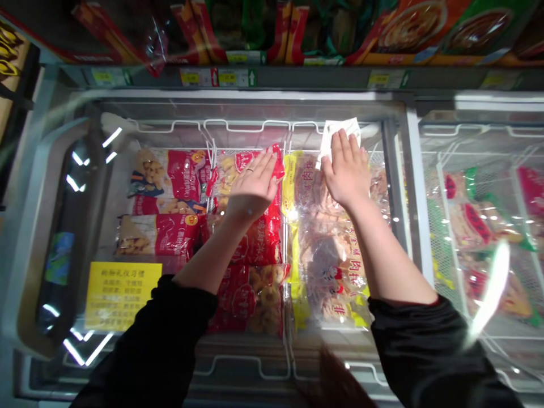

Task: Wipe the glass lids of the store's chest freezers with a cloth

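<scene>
My right hand [346, 170] lies flat over a folded white wipe [327, 140], pressing it to the glass lid [263, 371] of a chest freezer. Whether the wipe is paper or cloth I cannot tell. The fingers point away from me, and part of the wipe sticks out past them. To the left, my left hand [254, 187] rests with straight fingers on the glass, with a ring on one finger and nothing held. Under the lid lie red snack bags [182, 175] and clear meat packs [331, 249] with yellow edges, in white wire baskets.
A dark curved handle [32, 238] runs along the lid's left side, beside a yellow notice [123, 296]. A second freezer section [484, 226] with bagged food adjoins on the right. Above the back edge is a shelf with price tags [236, 77] and boxed goods.
</scene>
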The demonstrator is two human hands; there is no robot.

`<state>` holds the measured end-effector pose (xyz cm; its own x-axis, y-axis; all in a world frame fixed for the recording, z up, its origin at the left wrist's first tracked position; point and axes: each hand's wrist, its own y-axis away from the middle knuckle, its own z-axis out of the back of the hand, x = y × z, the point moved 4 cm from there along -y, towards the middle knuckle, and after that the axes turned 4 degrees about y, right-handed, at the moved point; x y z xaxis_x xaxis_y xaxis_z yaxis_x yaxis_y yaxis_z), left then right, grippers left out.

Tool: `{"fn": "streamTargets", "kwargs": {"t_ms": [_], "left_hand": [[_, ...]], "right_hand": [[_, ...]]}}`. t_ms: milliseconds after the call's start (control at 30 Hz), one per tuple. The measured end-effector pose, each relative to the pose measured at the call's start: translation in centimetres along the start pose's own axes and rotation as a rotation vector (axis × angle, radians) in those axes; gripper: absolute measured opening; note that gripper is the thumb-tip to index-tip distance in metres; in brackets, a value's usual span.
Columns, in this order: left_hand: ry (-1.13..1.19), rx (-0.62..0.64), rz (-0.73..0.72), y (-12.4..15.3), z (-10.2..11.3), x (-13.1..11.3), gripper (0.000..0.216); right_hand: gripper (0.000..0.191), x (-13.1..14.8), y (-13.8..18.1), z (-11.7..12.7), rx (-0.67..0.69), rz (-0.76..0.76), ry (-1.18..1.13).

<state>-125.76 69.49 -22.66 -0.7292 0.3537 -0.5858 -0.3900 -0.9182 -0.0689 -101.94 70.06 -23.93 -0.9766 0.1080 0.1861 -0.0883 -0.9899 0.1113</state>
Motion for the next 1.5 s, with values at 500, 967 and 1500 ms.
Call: {"fn": "streamTargets", "kwargs": {"t_ms": [500, 967, 1500], "left_hand": [[-0.009, 0.021, 0.008, -0.1, 0.3, -0.2, 0.069], [-0.017, 0.002, -0.021, 0.1, 0.0, 0.4, 0.067], [-0.06, -0.038, -0.08, 0.3, 0.0, 0.1, 0.067]], "right_hand": [[0.076, -0.4, -4.4, 0.7, 0.076, 0.044, 0.016], [0.075, 4.1, -5.0, -0.6, 0.045, 0.141, -0.004], [0.075, 7.2, -3.1, -1.0, 0.021, 0.149, 0.017]]}}
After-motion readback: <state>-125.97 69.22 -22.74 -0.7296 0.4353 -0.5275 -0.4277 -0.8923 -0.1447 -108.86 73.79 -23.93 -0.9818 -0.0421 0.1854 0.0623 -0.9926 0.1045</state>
